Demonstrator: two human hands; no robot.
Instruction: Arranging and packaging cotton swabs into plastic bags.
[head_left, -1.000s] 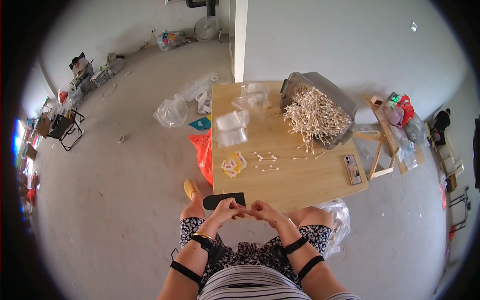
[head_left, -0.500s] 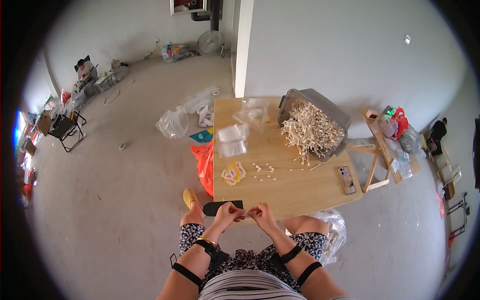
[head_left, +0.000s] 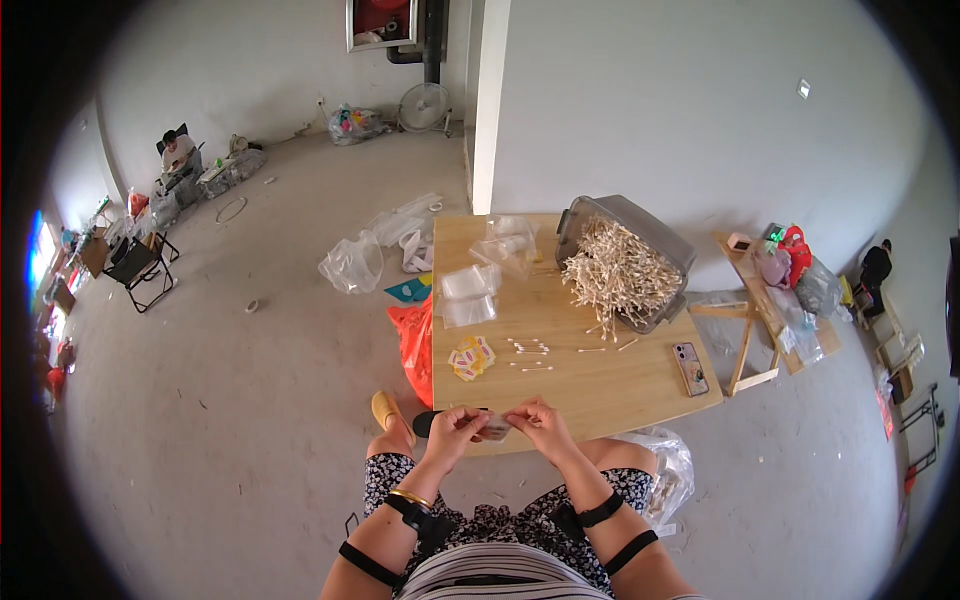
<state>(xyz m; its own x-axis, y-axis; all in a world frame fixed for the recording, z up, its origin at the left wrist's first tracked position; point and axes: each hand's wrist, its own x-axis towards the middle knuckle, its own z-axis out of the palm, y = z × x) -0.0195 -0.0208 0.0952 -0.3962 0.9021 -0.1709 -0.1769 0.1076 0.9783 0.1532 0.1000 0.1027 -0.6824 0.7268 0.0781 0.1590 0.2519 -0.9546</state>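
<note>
My left hand (head_left: 457,434) and my right hand (head_left: 543,428) are at the table's near edge, fingers pinched. Stretched between them is a small see-through plastic bag (head_left: 494,428), each hand gripping one side; whether it holds anything is too small to tell. A dark flat object (head_left: 424,424) lies partly hidden behind my left hand. Beyond my hands, several cotton swabs (head_left: 530,348) lie in loose rows. To their left is a small pile of yellow and white cards (head_left: 471,357). A grey tub (head_left: 640,218) rests tipped on its side, cotton swabs (head_left: 618,270) heaped in its mouth.
Stacked see-through bags (head_left: 469,296) lie on the wooden table (head_left: 590,395), with a phone (head_left: 690,369) at its right. A red plastic bag (head_left: 412,350) hangs by the left edge. Right of the table stands a wooden trestle (head_left: 752,345). Two people are farther off.
My hands have moved slightly apart, and the plastic bag now shows spread between them. The view has tilted up a little; the things on the table have stayed put.
</note>
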